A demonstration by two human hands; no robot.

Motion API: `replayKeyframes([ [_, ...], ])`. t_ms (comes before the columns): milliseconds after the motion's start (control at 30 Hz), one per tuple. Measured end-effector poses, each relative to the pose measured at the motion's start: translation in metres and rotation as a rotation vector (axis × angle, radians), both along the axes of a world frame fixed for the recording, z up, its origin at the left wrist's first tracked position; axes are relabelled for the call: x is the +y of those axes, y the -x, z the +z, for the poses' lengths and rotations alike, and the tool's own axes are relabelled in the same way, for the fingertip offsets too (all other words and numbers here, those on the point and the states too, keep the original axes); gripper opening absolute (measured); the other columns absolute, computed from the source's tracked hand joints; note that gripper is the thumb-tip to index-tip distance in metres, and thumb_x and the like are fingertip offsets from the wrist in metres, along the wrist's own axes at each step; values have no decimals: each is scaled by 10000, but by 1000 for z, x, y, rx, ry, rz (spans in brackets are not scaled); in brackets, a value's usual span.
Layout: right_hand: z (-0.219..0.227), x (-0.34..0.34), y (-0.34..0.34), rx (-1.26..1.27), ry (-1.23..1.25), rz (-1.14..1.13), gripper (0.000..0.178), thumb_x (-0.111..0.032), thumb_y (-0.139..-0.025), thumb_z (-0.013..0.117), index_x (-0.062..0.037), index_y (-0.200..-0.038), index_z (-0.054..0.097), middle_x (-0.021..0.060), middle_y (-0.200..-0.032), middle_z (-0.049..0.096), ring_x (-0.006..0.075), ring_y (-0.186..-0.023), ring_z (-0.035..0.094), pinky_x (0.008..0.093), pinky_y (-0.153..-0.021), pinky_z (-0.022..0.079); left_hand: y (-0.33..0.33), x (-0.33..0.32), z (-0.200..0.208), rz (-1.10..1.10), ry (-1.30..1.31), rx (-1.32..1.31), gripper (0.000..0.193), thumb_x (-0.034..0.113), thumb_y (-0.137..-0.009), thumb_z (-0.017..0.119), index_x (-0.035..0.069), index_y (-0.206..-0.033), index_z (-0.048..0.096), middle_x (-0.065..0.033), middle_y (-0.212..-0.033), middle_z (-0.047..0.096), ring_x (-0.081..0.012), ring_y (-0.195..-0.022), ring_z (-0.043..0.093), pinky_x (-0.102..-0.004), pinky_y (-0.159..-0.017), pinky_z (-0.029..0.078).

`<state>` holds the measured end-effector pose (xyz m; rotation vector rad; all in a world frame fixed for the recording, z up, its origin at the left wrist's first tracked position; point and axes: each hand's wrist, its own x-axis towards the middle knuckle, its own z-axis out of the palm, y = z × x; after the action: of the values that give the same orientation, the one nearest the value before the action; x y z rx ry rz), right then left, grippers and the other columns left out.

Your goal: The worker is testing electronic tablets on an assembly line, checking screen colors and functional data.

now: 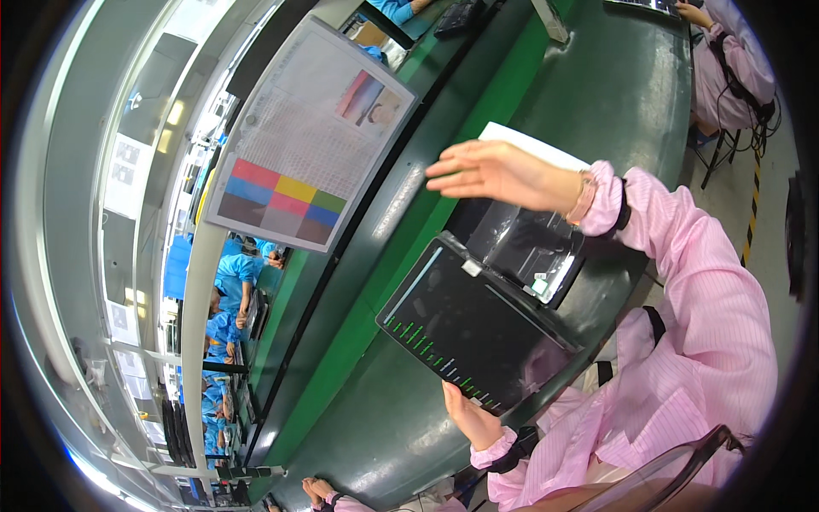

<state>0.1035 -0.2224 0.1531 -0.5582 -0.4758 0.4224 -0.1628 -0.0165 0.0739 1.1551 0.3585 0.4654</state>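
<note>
My left hand [472,421] grips the lower edge of a black display screen [478,328]. That screen is lit, with short green and white lines of text along one side and a small white tab on its upper edge. Its fingers are partly hidden at the panel's rim. Raised over the bench, my right hand [508,175] is open, fingers stretched out and nothing in it. Below that hand lies a dark flat device [533,247] under shiny clear film, beside the screen. Behind the wrist shows part of a white sheet or board [533,145].
The green workbench [375,427] curves through the view. A framed chart with colour blocks [311,128] stands at its far side. Co-workers in blue [230,273] sit across the line; a person in pink [734,77] works at the top right. Another person's hands [317,488] show at the bottom.
</note>
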Motion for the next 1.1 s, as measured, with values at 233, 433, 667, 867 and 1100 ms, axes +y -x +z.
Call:
replayKeyframes([
  [233, -54, -74, -4, -165, 715, -162, 360, -161, -955, 482, 0, -1270, 414, 188, -1268, 516, 247, -1197, 502, 339, -1039, 381, -26, 60, -25, -33, 17, 101, 347, 301, -985, 424, 20, -1137, 560, -87, -1057, 632, -195, -912, 624, -330, -805, 512],
  [433, -109, -90, 15, -320, 1010, -183, 489, -145, -948, 494, 20, -1362, 293, 217, -1433, 315, 282, -1373, 268, 355, -1115, 243, -40, 64, -13, 138, -506, 286, 505, 374, -1001, 361, -9, -1323, 434, -159, -1340, 469, -220, -1240, 447, -328, -1045, 331],
  [667, -115, -90, 18, -271, 960, -75, 521, -107, -950, 475, 18, -1392, 228, 220, -1469, 241, 277, -1390, 225, 357, -1132, 201, -53, -20, 24, -346, -313, 84, 501, 271, -967, 460, -23, -1361, 362, -154, -1388, 409, -271, -1310, 364, -417, -1077, 298],
  [867, -118, -93, 20, -214, 851, -119, 528, -61, -935, 475, 8, -1398, 230, 206, -1477, 235, 277, -1396, 208, 353, -1135, 191, -79, -55, -1, -505, 157, 209, 554, 136, -962, 453, -28, -1417, 183, -187, -1466, 243, -272, -1362, 268, -404, -1123, 246],
  [1100, -116, -98, 19, -118, 719, -89, 523, -54, -926, 475, 40, -1382, 238, 221, -1468, 251, 270, -1390, 226, 335, -1122, 225, -105, -49, 3, -436, 580, 352, 430, 32, -847, 503, -83, -1240, 370, -237, -1335, 389, -341, -1271, 362, -455, -1115, 258],
])
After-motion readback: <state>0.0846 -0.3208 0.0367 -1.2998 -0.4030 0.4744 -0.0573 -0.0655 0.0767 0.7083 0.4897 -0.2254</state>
